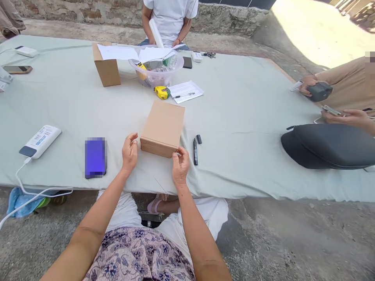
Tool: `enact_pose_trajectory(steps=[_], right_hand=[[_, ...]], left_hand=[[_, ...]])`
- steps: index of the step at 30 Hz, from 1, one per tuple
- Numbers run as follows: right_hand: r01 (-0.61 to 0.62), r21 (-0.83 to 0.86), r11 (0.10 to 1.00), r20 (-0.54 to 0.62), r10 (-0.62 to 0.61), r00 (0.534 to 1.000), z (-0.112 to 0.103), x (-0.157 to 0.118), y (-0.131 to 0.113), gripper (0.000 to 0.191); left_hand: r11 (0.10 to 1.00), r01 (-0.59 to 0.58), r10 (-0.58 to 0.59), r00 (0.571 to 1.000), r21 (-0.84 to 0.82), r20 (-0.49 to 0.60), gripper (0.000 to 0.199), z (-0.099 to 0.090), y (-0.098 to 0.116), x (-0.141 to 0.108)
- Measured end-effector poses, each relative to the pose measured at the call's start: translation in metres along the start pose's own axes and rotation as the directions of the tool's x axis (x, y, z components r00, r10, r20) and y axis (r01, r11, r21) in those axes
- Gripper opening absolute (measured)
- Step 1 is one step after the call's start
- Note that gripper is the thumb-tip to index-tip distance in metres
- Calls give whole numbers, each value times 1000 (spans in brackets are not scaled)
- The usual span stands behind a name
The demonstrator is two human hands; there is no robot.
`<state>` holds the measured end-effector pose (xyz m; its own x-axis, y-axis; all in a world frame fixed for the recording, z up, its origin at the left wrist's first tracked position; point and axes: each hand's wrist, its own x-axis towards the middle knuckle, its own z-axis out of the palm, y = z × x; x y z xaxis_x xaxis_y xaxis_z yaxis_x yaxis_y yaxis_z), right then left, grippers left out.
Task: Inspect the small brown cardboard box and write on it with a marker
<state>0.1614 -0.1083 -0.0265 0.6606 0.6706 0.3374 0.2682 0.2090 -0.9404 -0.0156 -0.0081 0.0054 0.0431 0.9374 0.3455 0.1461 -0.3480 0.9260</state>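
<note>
A closed brown cardboard box [164, 123] lies flat on the cloth-covered table in front of me. My right hand [181, 164] is at its near right corner, thumb and fingers on the cardboard edge. Just left of the box, my left hand [129, 152] is raised with loosely bent fingers and holds nothing; a small gap seems to separate it from the box. An uncapped black marker [195, 152] rests to the right of my right hand, its cap [199, 139] beside the tip.
Behind the box are a yellow tape measure [162, 92], a paper sheet with a pen [193, 90], a filled plastic basin [159, 74] and another carton [108, 72]. A power bank [41, 141] and a blurred purple object [95, 157] lie left; a black cap [325, 146] right. Other people sit opposite and at right.
</note>
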Motion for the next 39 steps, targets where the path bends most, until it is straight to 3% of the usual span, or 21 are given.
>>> enact_pose_trajectory(steps=[3,8,13,16,20,26,29,33,36,39], right_hand=[[7,-57,998,-11,-7,1000,1,0,0,38],[75,-200,977,28,-71,997,4,1,0,40],[119,-238,964,97,-99,990,3,2,-3,46],[89,-180,980,103,-71,992,3,1,-3,52],[-34,33,999,24,33,999,4,-1,1,53],[-32,146,989,-55,40,998,4,-2,1,48],[19,123,992,-50,-13,999,3,-5,1,49],[91,23,996,34,-91,995,3,-8,4,58],[74,-10,997,107,-72,992,3,-8,4,61],[27,-34,999,142,-22,990,3,-5,0,47]], left_hand=[[992,-56,57,998,-114,7,51,9,6,6],[995,-31,42,993,-92,113,65,26,9,8],[996,-23,26,999,-88,30,65,26,4,9],[995,-29,30,1000,-98,1,64,22,-1,11],[993,16,-18,1000,-116,-18,66,19,-11,10],[949,189,-162,979,-251,125,65,22,-13,-4],[971,134,-108,985,-196,136,60,20,-10,-4],[997,-70,70,998,-14,10,40,14,-7,1],[998,-41,42,999,53,-18,29,14,-6,2],[995,72,-71,997,73,-10,26,16,-5,1]])
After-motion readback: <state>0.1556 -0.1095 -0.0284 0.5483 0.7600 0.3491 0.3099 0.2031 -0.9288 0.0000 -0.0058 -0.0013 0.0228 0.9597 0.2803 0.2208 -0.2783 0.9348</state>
